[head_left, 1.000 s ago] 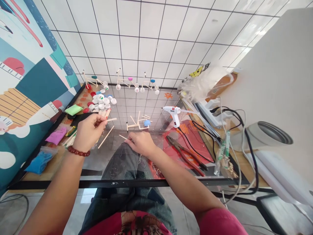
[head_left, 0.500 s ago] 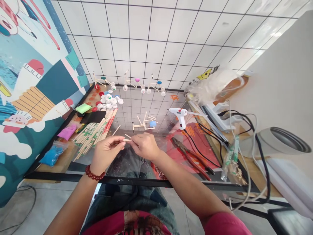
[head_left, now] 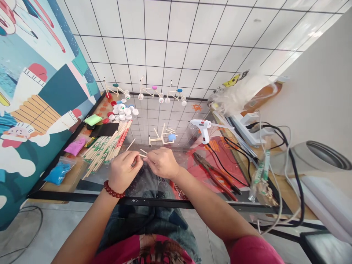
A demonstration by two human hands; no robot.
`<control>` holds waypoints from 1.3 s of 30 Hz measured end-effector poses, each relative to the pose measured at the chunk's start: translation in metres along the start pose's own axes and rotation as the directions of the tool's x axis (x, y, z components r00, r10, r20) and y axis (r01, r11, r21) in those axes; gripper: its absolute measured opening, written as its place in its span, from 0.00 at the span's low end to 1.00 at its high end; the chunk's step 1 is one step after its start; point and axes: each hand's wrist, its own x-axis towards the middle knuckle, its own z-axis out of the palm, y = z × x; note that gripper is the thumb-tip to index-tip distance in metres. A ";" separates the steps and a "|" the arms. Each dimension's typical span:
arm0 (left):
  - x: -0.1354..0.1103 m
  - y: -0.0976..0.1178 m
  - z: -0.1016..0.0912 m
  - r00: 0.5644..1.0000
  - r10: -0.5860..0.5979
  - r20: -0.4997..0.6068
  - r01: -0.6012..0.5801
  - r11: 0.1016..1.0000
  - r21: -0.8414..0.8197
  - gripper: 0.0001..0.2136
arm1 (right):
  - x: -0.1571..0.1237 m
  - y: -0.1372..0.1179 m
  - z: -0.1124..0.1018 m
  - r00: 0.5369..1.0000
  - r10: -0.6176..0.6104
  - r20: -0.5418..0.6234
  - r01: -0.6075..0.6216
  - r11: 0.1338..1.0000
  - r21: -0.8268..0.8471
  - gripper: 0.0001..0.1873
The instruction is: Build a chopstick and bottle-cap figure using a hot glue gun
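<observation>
My left hand [head_left: 125, 171] and my right hand [head_left: 163, 163] meet over the near part of the glass table [head_left: 154, 201]. Both pinch the same short wooden stick [head_left: 142, 156] between their fingertips. A second short stick [head_left: 143, 151] lies on the glass just beyond them. A half-built stick frame with a blue cap [head_left: 162, 136] stands behind the hands. A bundle of long wooden sticks [head_left: 106, 148] lies to the left of my left hand.
A white glue gun [head_left: 202, 127] and red-handled pliers [head_left: 213, 174] lie to the right, with black cables [head_left: 286, 154] beyond. Bottle caps [head_left: 121, 110] and three finished stick models [head_left: 148, 91] stand at the far edge. Coloured bags [head_left: 74, 146] sit at the left.
My left hand came from the stick bundle at the left to my right hand, and both now pinch one short stick. The camera view shifted slightly.
</observation>
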 end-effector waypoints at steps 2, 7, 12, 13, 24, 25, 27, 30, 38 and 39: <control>0.000 0.000 0.001 1.000 -0.005 0.007 0.005 1.000 0.009 0.06 | 0.001 -0.001 0.000 1.000 0.009 0.011 -0.009 1.000 0.010 0.18; -0.001 0.001 0.003 0.997 -0.049 0.059 0.044 0.997 0.069 0.05 | 0.002 -0.001 -0.001 0.998 0.041 0.044 -0.041 0.999 -0.005 0.19; 0.009 0.001 0.000 0.931 -0.087 0.355 -0.022 0.956 0.292 0.08 | 0.001 0.003 -0.007 0.999 0.010 0.048 -0.009 1.000 -0.006 0.17; 0.013 0.000 0.000 0.908 -0.085 0.411 -0.057 0.945 0.322 0.09 | 0.001 0.004 -0.007 0.999 0.008 0.049 -0.008 1.000 -0.007 0.17; 0.022 -0.018 0.011 0.955 -0.081 0.285 0.028 0.983 0.183 0.10 | 0.002 0.001 -0.012 0.987 0.159 0.039 -0.163 0.972 0.172 0.20; 0.022 -0.026 0.009 0.971 -0.110 0.214 0.080 0.986 0.143 0.09 | 0.002 0.002 -0.014 0.979 0.200 0.038 -0.203 0.946 0.253 0.21; 0.022 -0.041 0.005 0.975 -0.214 0.055 0.213 0.977 0.023 0.11 | 0.002 0.005 -0.017 0.957 0.290 0.031 -0.280 0.884 0.373 0.24; 0.023 -0.046 0.002 0.949 -0.302 0.085 0.313 0.929 -0.199 0.14 | 0.002 0.009 -0.020 0.935 0.354 -0.001 -0.323 0.853 0.410 0.24; 0.037 -0.006 0.008 0.891 0.095 0.443 -0.137 0.988 0.065 0.12 | 0.002 0.009 -0.019 0.945 0.326 0.028 -0.324 0.918 0.230 0.22; 0.040 -0.006 0.009 0.878 0.110 0.466 -0.185 0.976 0.117 0.12 | 0.002 0.009 -0.020 0.946 0.324 0.030 -0.323 0.922 0.215 0.23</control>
